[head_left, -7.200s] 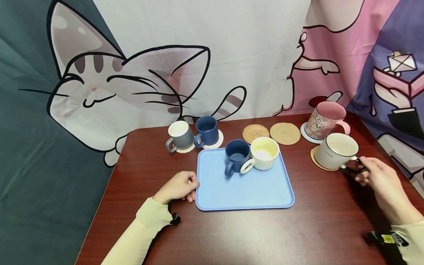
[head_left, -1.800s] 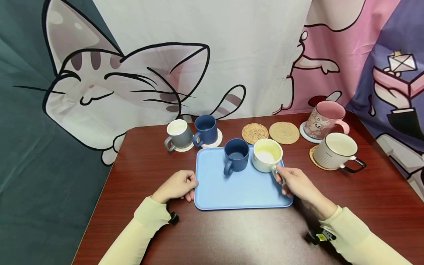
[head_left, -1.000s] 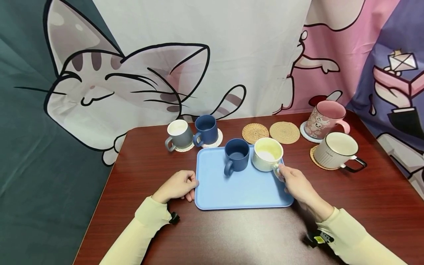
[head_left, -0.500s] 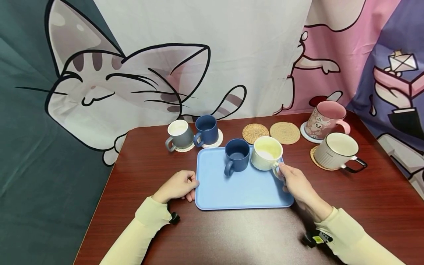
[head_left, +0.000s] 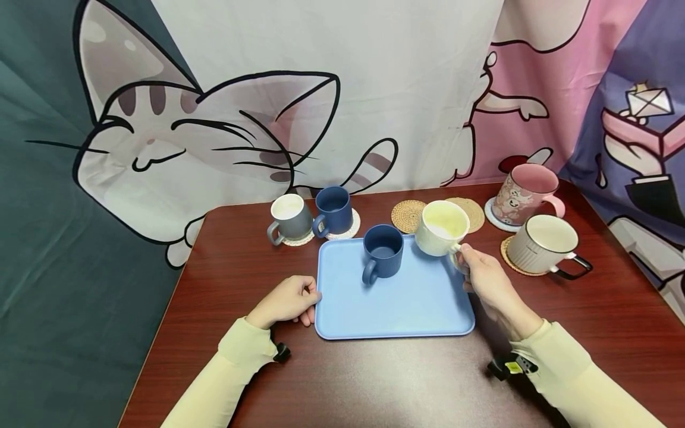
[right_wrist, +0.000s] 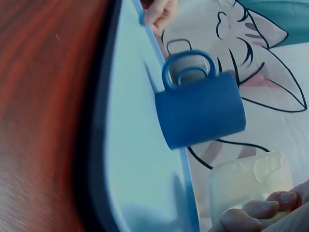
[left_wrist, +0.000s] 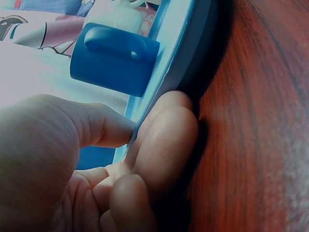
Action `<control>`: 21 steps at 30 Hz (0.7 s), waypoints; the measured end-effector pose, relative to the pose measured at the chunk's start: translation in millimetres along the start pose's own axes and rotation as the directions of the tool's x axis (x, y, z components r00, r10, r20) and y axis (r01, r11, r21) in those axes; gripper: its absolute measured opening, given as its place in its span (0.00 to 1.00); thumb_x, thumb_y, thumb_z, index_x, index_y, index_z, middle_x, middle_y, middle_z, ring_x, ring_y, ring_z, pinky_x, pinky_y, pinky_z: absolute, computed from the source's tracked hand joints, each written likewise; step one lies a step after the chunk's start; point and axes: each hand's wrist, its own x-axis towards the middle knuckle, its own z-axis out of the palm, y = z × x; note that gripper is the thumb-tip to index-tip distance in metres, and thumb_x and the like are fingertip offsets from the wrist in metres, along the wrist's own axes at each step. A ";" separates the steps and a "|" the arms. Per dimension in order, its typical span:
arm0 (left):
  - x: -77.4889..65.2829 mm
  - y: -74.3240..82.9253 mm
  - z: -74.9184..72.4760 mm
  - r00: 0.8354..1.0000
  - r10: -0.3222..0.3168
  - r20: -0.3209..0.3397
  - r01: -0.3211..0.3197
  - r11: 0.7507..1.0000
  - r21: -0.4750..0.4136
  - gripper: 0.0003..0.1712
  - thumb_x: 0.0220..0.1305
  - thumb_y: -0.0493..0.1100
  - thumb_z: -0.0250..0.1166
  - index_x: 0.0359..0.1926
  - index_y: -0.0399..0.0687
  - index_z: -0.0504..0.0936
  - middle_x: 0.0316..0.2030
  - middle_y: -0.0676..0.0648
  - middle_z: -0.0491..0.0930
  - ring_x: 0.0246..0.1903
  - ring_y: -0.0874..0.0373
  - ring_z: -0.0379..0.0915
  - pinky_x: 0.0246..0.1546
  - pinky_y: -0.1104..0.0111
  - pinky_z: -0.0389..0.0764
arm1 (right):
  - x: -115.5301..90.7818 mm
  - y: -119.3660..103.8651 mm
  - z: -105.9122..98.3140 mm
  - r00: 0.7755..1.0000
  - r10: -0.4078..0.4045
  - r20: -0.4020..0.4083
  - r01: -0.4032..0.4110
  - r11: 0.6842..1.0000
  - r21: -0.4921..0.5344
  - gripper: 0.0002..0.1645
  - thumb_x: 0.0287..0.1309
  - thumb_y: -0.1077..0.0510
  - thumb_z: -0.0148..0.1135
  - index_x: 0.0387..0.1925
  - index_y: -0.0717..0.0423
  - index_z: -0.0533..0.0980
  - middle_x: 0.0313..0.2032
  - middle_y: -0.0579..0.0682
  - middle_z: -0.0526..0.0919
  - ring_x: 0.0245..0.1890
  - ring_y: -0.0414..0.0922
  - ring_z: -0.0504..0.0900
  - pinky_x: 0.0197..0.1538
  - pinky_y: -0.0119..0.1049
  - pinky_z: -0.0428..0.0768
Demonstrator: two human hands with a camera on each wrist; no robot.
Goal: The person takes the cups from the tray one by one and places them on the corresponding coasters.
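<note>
My right hand (head_left: pixel 488 284) pinches the handle of a pale yellow mug (head_left: pixel 440 238). The mug hangs above the far right corner of a light blue tray (head_left: pixel 396 309), overlapping a woven coaster behind it; in the right wrist view, the mug (right_wrist: pixel 246 181) shows clear of the tray's surface. At the tray's left edge, my left hand (head_left: pixel 289 300) pinches the rim, thumb on top and fingers against the underside, as the left wrist view shows. A dark blue mug (head_left: pixel 383 255) stands upright on the tray, its handle towards me.
Behind the tray lie two woven coasters (head_left: pixel 408 216), one partly covered by the yellow mug. At back left, a grey mug (head_left: pixel 293 221) and another blue mug (head_left: pixel 334 214) sit on coasters. A pink mug (head_left: pixel 521 199) and a white mug (head_left: pixel 540 246) stand on coasters at right.
Earlier my right hand left the white mug's handle and took the yellow mug's handle. The yellow mug has just risen off the tray and moved back and right. My left hand stays put.
</note>
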 end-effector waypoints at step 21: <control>0.9 -2.0 0.4 1.000 -0.001 -0.007 0.001 1.000 0.003 0.14 0.74 0.44 0.59 0.29 0.44 0.77 0.16 0.49 0.85 0.17 0.56 0.83 0.16 0.70 0.77 | 48.1 9.5 -26.6 0.982 -0.027 -0.189 0.023 0.999 -0.027 0.30 0.81 0.39 0.35 0.21 0.45 0.66 0.19 0.36 0.60 0.21 0.37 0.63 0.32 0.36 0.73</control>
